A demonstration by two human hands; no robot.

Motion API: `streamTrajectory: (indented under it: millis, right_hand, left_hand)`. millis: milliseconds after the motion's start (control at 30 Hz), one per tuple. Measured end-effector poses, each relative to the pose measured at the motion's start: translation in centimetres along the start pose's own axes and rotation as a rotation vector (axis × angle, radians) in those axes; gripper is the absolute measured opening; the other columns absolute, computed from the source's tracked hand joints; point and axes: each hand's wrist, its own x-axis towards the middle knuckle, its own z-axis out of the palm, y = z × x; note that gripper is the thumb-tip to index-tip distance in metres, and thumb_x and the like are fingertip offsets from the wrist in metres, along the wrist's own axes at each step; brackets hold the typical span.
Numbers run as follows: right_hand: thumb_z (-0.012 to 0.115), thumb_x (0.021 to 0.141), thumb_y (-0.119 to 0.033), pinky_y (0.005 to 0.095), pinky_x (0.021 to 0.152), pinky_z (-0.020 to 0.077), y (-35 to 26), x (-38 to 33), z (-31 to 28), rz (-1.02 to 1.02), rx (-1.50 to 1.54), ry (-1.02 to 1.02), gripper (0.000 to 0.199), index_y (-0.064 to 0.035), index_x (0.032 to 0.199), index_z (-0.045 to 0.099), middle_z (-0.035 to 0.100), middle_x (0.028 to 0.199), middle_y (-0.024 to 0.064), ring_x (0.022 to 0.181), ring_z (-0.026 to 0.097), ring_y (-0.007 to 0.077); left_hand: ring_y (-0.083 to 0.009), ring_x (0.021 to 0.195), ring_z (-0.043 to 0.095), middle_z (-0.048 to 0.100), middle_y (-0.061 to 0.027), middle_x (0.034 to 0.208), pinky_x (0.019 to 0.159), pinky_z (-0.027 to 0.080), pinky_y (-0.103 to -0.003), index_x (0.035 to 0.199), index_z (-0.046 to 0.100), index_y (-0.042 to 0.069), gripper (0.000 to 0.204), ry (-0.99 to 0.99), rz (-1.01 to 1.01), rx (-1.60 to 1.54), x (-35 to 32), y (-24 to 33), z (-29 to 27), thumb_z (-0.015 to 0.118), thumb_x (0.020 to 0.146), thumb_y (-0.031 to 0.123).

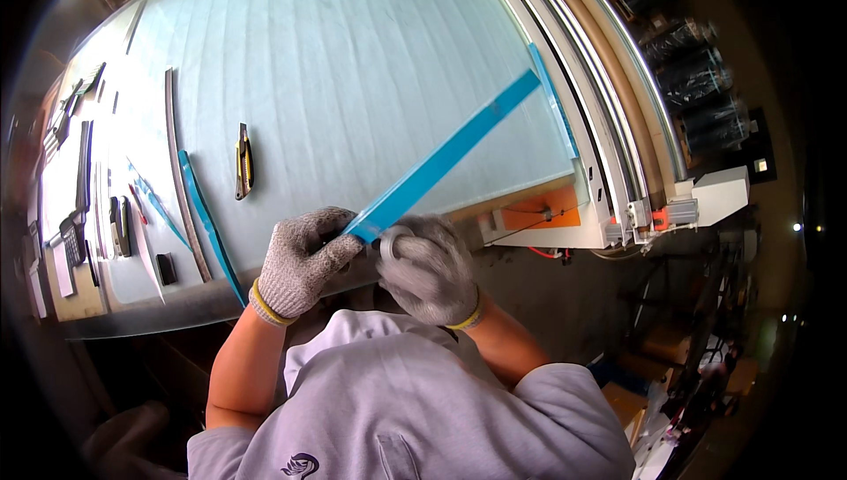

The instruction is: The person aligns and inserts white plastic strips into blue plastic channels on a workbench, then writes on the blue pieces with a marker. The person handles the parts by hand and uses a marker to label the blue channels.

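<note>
My left hand (304,261), in a grey knitted glove with a yellow cuff, pinches the near end of a long, flat blue strip (450,155). The strip slants up and to the right over the table (353,83). Beside that end, my gloved right hand (430,270) is closed with curled fingers and slightly blurred. A pale, ring-like edge (387,245) shows at its fingertips; what it belongs to cannot be made out. A yellow and black utility knife (244,162) lies on the table to the left of my hands.
Left on the table are a dark strip (174,153), another blue strip (205,215), a small black block (166,268) and a calculator (72,242). A blue piece (554,105) lies by the metal rail (609,83) on the right. Wrapped dark rolls (693,74) stand beyond.
</note>
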Motion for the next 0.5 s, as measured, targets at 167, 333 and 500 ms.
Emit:
streamTrajectory:
  millis: [167,333,500]
  right_hand:
    - [0.07,0.081,-0.012,0.0468,0.092,0.0495,1.3,-1.1,-3.2,-0.06,0.035,-0.287,0.017,-0.0067,0.097,0.066,0.069,0.112,0.0096,0.108,0.064,0.0316]
    - [0.073,0.084,-0.017,0.0461,0.092,0.0511,5.1,-0.3,-5.2,-0.223,-0.142,-0.448,0.029,-0.0126,0.112,0.07,0.068,0.124,0.0116,0.108,0.066,0.0316]
    - [0.064,0.088,-0.018,0.0438,0.086,0.0536,5.4,4.3,-8.7,-0.39,-0.228,-0.475,0.034,-0.0108,0.12,0.069,0.067,0.113,0.0153,0.098,0.064,0.0318]
  left_hand:
    - [-0.0219,0.079,0.071,0.073,-0.0146,0.088,0.074,0.056,-0.035,0.111,0.072,-0.002,0.03,-0.217,0.192,0.252,-0.4,1.6,-0.9,0.075,0.091,0.02]
    - [-0.0376,0.079,0.068,0.071,-0.0168,0.086,0.072,0.055,-0.046,0.104,0.072,0.002,0.03,-0.456,0.583,0.541,0.2,1.9,-0.7,0.079,0.083,0.022]
    - [-0.0373,0.085,0.068,0.07,-0.0147,0.091,0.081,0.054,-0.047,0.106,0.07,0.006,0.026,-0.524,0.519,0.816,-0.1,3.0,0.5,0.074,0.087,0.024]
